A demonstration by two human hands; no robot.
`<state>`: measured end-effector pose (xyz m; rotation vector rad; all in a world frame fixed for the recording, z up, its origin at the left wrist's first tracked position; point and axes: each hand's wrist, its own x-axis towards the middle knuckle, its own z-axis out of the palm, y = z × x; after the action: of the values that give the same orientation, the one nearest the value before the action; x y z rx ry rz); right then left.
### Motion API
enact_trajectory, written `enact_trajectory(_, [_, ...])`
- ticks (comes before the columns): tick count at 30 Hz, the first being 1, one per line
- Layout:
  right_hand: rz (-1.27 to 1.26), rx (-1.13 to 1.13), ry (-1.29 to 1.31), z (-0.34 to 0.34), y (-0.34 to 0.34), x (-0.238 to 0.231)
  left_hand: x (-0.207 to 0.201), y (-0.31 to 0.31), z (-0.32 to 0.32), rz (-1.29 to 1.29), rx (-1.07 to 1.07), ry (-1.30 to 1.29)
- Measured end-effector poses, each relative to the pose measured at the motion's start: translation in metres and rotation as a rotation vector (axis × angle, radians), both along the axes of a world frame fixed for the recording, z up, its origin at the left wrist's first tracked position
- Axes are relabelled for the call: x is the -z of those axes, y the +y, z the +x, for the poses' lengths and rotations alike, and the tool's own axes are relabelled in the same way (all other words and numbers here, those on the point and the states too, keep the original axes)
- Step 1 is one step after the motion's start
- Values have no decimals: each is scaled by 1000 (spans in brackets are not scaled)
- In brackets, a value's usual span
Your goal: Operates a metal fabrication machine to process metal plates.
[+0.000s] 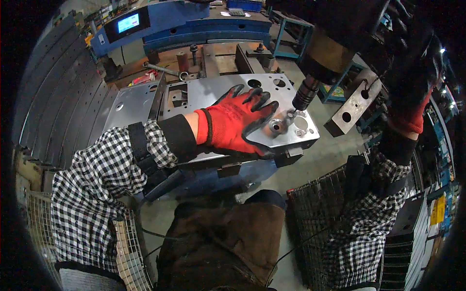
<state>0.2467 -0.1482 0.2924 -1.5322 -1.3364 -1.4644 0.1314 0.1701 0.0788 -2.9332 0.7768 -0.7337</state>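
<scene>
My left hand [238, 119], in a red glove with black fingertips, lies flat on a silvery sheet-metal panel [206, 89] that has round and square cutouts. Its fingers are spread and point toward a drill chuck [306, 92] on the right. The slim tool below the chuck comes down at the panel's right end, beside a small round collar [276, 126] and a larger hole. Up at the far right, my right hand [415, 109] is raised beside the dark machine head [332, 36]. Its fingers are lost in shadow, so I cannot make out their grip.
Behind the panel lie a wrench [162, 69] and upright bolts [194, 54] on a rusty machine table. A blue machine with a lit screen [128, 23] stands at the back left. Right of the panel is a holed steel bar [355, 106]. Wire mesh baskets [315, 208] flank my legs.
</scene>
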Motion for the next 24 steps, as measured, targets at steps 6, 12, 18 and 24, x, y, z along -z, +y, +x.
enact_trajectory(6, [-17, 5, -6, 1, -1, 3, -2, -2, 4, 15, -8, 30])
enact_trajectory(12, [-6, -5, -11, 1, 3, 8, -1, 4, 2, 35, -18, -1])
enact_trajectory(18, [3, 0, -44, -1, -5, 22, -4, -3, 8, 10, 0, 5])
enact_trajectory(24, [283, -557, 435, 24, -2, 143, -4, 1, -1, 21, -34, -6])
